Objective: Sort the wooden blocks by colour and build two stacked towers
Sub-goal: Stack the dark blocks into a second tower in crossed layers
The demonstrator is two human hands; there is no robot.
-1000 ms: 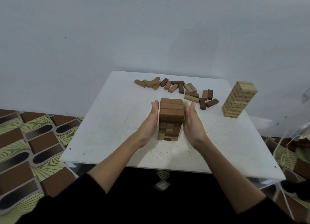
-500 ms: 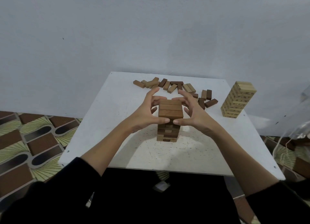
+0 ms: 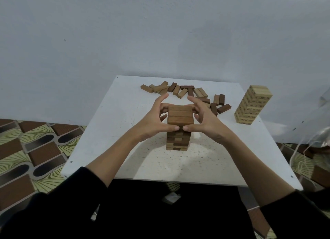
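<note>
Head view: dark brown wooden block tower [image 3: 179, 129] stands mid-table, your left hand [image 3: 155, 121] and right hand [image 3: 205, 119] clasping its top layers, thumbs in front. Squeeze evenly, lightly; square the layers. Loose brown blocks [image 3: 184, 94] lie behind; pale wooden tower [image 3: 252, 104] stands right.

white table [image 3: 110, 131], two towers [image 3: 178, 138], loose blocks [image 3: 182, 92]
</note>
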